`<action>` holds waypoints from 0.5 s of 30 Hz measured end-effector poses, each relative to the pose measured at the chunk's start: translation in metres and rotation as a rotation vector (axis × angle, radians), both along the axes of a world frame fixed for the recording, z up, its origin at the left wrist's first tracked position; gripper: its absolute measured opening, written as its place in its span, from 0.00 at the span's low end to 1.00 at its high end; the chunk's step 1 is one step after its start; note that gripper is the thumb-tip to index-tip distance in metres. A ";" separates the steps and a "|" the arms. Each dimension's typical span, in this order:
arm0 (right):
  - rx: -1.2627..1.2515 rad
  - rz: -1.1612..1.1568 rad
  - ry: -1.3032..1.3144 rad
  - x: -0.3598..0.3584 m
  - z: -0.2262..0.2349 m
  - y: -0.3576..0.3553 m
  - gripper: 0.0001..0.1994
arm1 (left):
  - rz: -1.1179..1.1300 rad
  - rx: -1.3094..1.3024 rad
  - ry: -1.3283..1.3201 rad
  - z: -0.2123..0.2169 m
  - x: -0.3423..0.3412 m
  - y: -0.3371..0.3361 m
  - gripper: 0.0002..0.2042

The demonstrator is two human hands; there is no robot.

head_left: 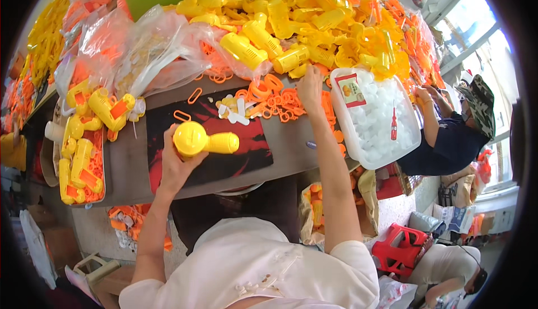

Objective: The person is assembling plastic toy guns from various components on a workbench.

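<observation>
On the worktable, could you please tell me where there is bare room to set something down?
Free: the dark mat right of the yellow toy in the left hand, and the grey strip beside the white tub. Crowded: orange rings under the right hand, yellow pile behind.

Clear crinkled plastic bags (140,51) of orange and white parts heaped at table's back left. Small rectangular red-and-white paper label (351,90) lies on the white translucent plastic tub's (343,119) left end, right of centre.
</observation>
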State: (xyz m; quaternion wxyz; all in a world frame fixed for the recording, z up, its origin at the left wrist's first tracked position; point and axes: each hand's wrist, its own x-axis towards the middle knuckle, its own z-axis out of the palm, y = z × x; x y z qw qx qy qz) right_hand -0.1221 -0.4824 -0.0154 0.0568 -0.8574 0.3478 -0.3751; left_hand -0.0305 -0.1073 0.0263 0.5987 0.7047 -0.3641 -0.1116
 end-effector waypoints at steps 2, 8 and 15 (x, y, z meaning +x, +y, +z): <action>0.042 -0.103 0.140 0.004 0.003 -0.029 0.14 | -0.002 0.033 -0.085 -0.010 0.001 0.003 0.34; 0.093 -0.319 0.480 0.026 0.000 -0.054 0.12 | -0.019 0.026 -0.025 -0.014 -0.001 0.007 0.39; -0.039 -0.381 0.406 0.023 -0.020 -0.058 0.16 | 0.006 -0.030 0.057 -0.018 0.006 0.002 0.37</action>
